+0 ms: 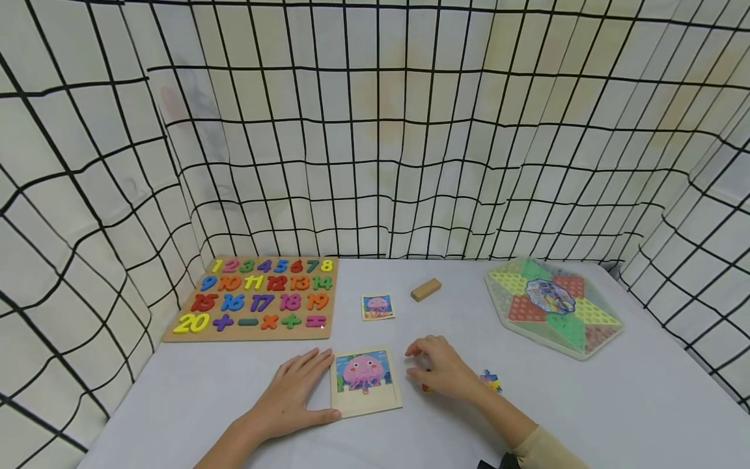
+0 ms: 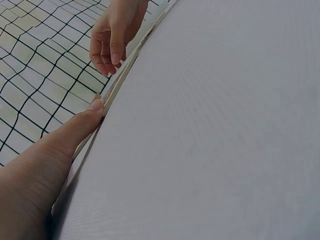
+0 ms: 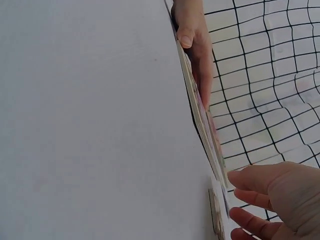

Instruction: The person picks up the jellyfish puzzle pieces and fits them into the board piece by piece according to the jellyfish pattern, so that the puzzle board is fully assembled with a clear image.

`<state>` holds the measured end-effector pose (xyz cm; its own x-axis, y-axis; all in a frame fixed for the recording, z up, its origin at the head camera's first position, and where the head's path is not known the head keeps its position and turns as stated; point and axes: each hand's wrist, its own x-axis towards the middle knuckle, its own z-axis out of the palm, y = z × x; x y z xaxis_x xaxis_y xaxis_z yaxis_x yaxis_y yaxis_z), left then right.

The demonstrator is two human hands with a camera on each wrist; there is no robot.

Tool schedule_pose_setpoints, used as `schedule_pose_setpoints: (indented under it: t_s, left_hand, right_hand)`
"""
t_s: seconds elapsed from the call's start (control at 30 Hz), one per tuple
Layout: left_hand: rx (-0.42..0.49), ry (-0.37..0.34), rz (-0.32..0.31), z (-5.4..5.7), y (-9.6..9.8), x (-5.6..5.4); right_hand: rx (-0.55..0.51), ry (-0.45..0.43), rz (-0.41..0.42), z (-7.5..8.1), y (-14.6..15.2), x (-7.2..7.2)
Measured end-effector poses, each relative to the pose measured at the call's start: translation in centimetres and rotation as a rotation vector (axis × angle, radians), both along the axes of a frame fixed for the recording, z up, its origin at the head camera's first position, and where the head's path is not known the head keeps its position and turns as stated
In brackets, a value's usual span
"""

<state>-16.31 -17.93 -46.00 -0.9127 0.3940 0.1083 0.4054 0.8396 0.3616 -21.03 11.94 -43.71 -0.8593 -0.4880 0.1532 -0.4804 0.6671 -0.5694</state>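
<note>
Netting (image 1: pixel 375 143) with black cords stood behind the puzzle, beyond the far side of the white desk (image 1: pixel 170 404). The number board (image 1: pixel 246 333), with its rows of coloured figures, lay beyond the puzzle to the left; the star-patterned game board (image 1: pixel 553 306) lay beyond it to the right.

The left hand (image 1: pixel 301 391) lay along the puzzle's left side, fingers straight, thumb touching the near left corner. The right hand (image 1: pixel 442 371) was just right of the puzzle, apart from it, fingers bent, with a moderate gap between thumb and forefinger and nothing seen between them.

The jellyfish puzzle (image 1: pixel 366 381) itself lay flat between the two, slightly turned and too nearly square to show a clear long axis. Its picture filled the upper part; the lower part was bare wood.

Straight beyond the puzzle was a small picture card (image 1: pixel 377 307), and beyond it to the right a wooden block (image 1: pixel 426 290).

Right of the puzzle, an orange piece (image 1: pixel 425 388) showed partly under the right hand, much the nearer one; its long axis was hidden. Farther right, past that wrist, lay blue and yellow pieces (image 1: pixel 491 380).
</note>
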Motion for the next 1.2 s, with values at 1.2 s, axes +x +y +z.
schedule_pose_setpoints:
  t_s: [1.2]
  left_hand:
    - [0.007, -0.011, 0.012, -0.1, 0.0, -0.1]
  right_hand:
    - [0.054, -0.036, 0.004, -0.1, 3.8, 1.4]
